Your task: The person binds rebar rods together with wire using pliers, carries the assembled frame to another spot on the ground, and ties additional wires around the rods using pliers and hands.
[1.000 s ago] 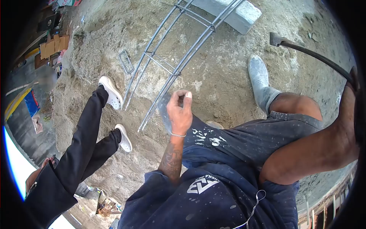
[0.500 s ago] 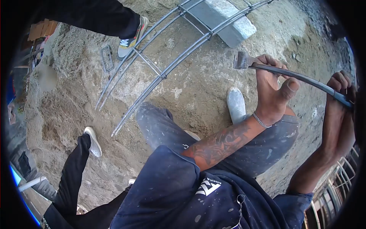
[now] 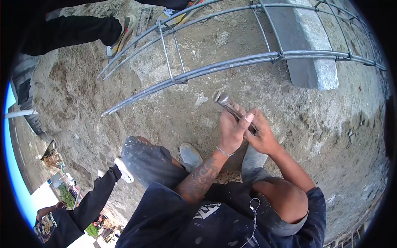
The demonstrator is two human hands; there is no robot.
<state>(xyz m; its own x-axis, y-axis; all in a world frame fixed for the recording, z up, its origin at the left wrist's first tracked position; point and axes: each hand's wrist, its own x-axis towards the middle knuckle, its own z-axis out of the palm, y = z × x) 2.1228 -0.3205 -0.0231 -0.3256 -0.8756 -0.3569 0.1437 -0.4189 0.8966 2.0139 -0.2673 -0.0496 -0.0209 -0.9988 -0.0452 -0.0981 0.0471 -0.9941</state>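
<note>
My left hand [image 3: 231, 131], with a bracelet at the wrist, is closed around the metal pincers [image 3: 224, 100]. Their rounded head sticks out beyond my fingers, toward the upper left. My right hand [image 3: 264, 135] grips the handle end close beside the left, and the fingers partly hide the handles. Both hands are above the ground, in front of my knees. Farther out, a curved cage of steel reinforcing bars [image 3: 231, 63] with tied cross-links stretches across the upper view, apart from the pincers.
A grey concrete block [image 3: 326, 74] lies under the bar cage at upper right. Another person's shoes [image 3: 120, 39] stand near the bar ends, by a small wire frame [image 3: 144, 20]. A second person [image 3: 89, 202] is at lower left. The ground [image 3: 173, 120] is rough and sandy.
My view has shifted, so the bar cage appears larger and farther right. My hands have come closer together and lower, with the pincers now held nearer the middle of the view.
</note>
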